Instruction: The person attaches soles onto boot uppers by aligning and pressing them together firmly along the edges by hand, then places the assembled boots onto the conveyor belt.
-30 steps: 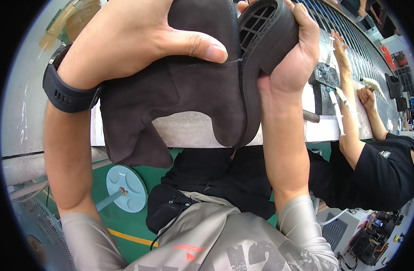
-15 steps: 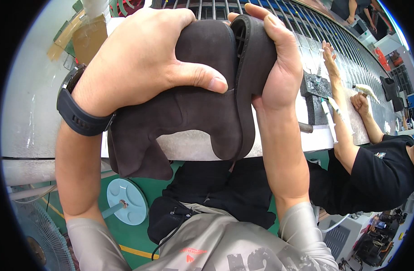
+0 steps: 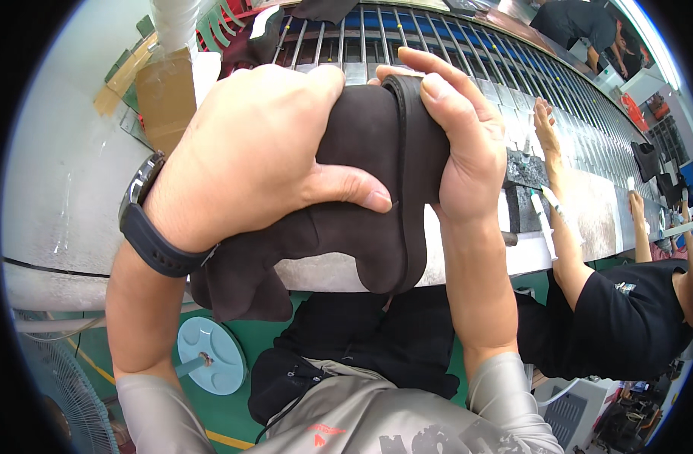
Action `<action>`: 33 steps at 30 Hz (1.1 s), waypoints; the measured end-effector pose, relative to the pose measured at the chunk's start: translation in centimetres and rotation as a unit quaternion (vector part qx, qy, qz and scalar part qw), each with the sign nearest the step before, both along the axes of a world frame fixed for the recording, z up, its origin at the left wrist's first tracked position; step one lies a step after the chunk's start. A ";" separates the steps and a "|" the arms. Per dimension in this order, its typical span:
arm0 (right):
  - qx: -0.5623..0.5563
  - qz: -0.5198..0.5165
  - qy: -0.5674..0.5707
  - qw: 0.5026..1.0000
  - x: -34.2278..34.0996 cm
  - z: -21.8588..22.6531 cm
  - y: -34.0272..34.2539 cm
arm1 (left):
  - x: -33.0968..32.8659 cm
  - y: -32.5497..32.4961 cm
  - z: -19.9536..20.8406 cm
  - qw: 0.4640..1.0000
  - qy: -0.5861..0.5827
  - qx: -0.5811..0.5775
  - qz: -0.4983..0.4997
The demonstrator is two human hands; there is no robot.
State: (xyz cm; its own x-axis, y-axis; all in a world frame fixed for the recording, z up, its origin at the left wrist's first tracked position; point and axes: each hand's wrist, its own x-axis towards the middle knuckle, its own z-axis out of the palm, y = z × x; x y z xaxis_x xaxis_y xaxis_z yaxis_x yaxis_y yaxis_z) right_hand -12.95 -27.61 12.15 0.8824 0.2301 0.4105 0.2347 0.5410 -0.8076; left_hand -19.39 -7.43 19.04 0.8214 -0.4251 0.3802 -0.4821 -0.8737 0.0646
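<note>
A dark brown suede boot (image 3: 346, 227) is held on its side between my two hands, its toe pointing toward me and its shaft running to the lower left. My left hand (image 3: 263, 151) wraps over the heel and ankle of the upper, the thumb lying across its side. Along the boot's right side runs a dark sole (image 3: 413, 219) with a thick heel block. My right hand (image 3: 463, 136) grips the heel block, palm against it and fingers curled over the far end. The sole lies against the upper; the left fingertips are hidden behind the boot.
Beyond the boot is a roller conveyor (image 3: 376, 38). On the right, white syringe-like tubes (image 3: 541, 223) lie by a black block (image 3: 524, 170), near a co-worker's arm (image 3: 562, 204). A cardboard box (image 3: 165, 98) stands at left; a blue round stool (image 3: 210, 356) is below the table.
At the heel, the gap between sole and upper that showed the sole's inner grid has closed. Boot and hands appear lower in view. The co-worker's far hand no longer shows the hammer.
</note>
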 end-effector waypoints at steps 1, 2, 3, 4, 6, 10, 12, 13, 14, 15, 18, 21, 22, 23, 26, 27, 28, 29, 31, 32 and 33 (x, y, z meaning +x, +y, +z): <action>-0.037 -0.017 -0.021 0.999 0.0 0.0 -0.1 | -0.2 -0.1 0.0 1.000 -0.003 -0.001 -0.001; -0.074 -0.033 -0.041 0.996 -0.2 0.0 -0.2 | -0.4 -0.2 0.2 1.000 -0.005 0.000 0.001; -0.066 -0.027 -0.034 0.997 -0.5 0.2 -0.2 | -0.6 -0.3 0.5 1.000 0.013 0.004 0.006; -0.066 -0.026 -0.036 0.997 -0.6 0.3 -0.4 | -0.8 -0.3 0.6 0.999 0.031 0.008 0.010; -0.096 -0.026 -0.045 0.994 -1.0 0.7 -0.6 | -1.1 -0.3 0.6 1.000 0.020 0.005 0.004; -0.064 -0.042 -0.048 0.996 -1.8 -0.1 -1.0 | -1.0 -0.4 0.4 1.000 -0.011 0.007 -0.017; 0.001 -0.077 -0.054 0.996 -2.2 -0.8 -0.8 | -0.8 -0.4 0.6 1.000 -0.011 0.009 -0.020; 0.022 -0.073 -0.048 0.996 -2.2 -1.0 -0.9 | -0.8 -0.5 0.7 1.000 -0.012 0.013 -0.021; 0.022 -0.074 -0.047 0.996 -2.2 -1.0 -1.0 | -0.8 -0.6 0.6 1.000 -0.012 0.013 -0.022; 0.009 -0.065 -0.049 0.997 -2.3 -0.8 -1.1 | -0.8 -0.7 0.7 1.000 -0.005 0.013 -0.017; -0.025 -0.024 -0.030 0.999 -2.3 0.6 -2.1 | -0.9 -1.2 0.7 1.000 0.002 0.009 -0.013; -0.045 -0.043 -0.015 0.998 -2.4 0.5 -2.2 | -0.9 -1.9 1.0 1.000 0.005 0.015 -0.002; -0.044 -0.094 -0.024 0.994 -2.6 0.3 -2.0 | -0.8 -2.2 1.0 1.000 0.006 0.025 0.008; -0.011 -0.121 -0.028 0.992 -2.8 -0.3 -1.7 | -0.8 -2.1 1.0 1.000 0.009 0.026 0.009; 0.063 -0.196 0.005 0.979 -2.8 -1.2 -0.9 | -0.6 -1.7 0.7 1.000 -0.008 0.013 0.008; 0.071 -0.185 0.005 0.980 -2.5 -1.5 -0.8 | -0.5 -1.6 0.5 1.000 -0.012 0.012 0.011; 0.071 -0.185 0.007 0.980 -2.4 -1.4 -0.9 | -0.5 -1.6 0.4 1.000 -0.017 0.011 0.014; 0.037 -0.162 -0.020 0.986 -2.5 -1.1 -1.2 | -0.5 -1.6 0.5 1.000 -0.017 0.011 0.011; -0.001 -0.132 -0.064 0.989 -2.0 -1.0 -1.5 | -0.8 -1.7 0.7 1.000 -0.018 0.016 0.004; -0.002 -0.131 -0.065 0.989 -2.1 -0.9 -1.6 | -0.9 -1.9 0.8 1.000 -0.019 0.015 0.004; 0.009 -0.115 -0.054 0.992 -2.2 -0.6 -1.7 | -0.9 -2.1 0.9 1.000 -0.009 0.010 0.001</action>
State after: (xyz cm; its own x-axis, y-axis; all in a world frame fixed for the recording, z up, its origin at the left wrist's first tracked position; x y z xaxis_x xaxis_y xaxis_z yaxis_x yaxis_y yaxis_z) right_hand -15.16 -29.27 11.59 0.8610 0.0192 0.5083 0.4389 0.4770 -0.7615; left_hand -20.31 -9.49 19.91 0.8151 -0.4313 0.3869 -0.4818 -0.8754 0.0392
